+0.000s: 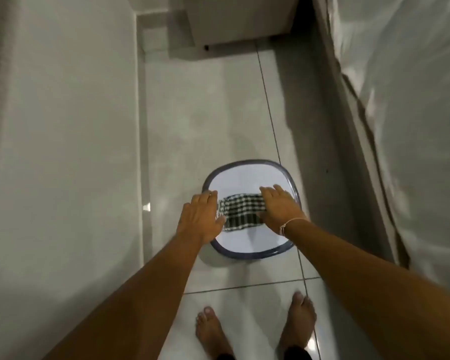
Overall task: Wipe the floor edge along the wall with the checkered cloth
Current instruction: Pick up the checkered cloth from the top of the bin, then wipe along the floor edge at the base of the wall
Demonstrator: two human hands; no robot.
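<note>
One wall (pixel 57 126) fills the left side, meeting the tiled floor (pixel 205 120) at a pale skirting strip. One white cabinet base (pixel 234 22) stands at the far end of the corridor. One basin (pixel 255 253), white inside with a dark rim, sits on the floor mid-frame, near the wall but apart from it. Two bare forearms reach down over it. The left hand (pixel 200 216) is spread fairly wide, palm down, over the basin's left rim, its fingers touching the left end of one checkered cloth (pixel 240 213); a ring shows on one finger. The cloth, black-and-white check and folded, stretches across the basin between the two hands; whether it lies on the bottom cannot be told. The right hand (pixel 279 206) is flat, fingers close together, pressing on the cloth's right end; one thin white bracelet (pixel 287 224) circles that wrist. Two bare feet (pixel 255 331) stand on the tiles below the basin. One white-sheeted bed (pixel 405 113) runs along the right side.
</note>
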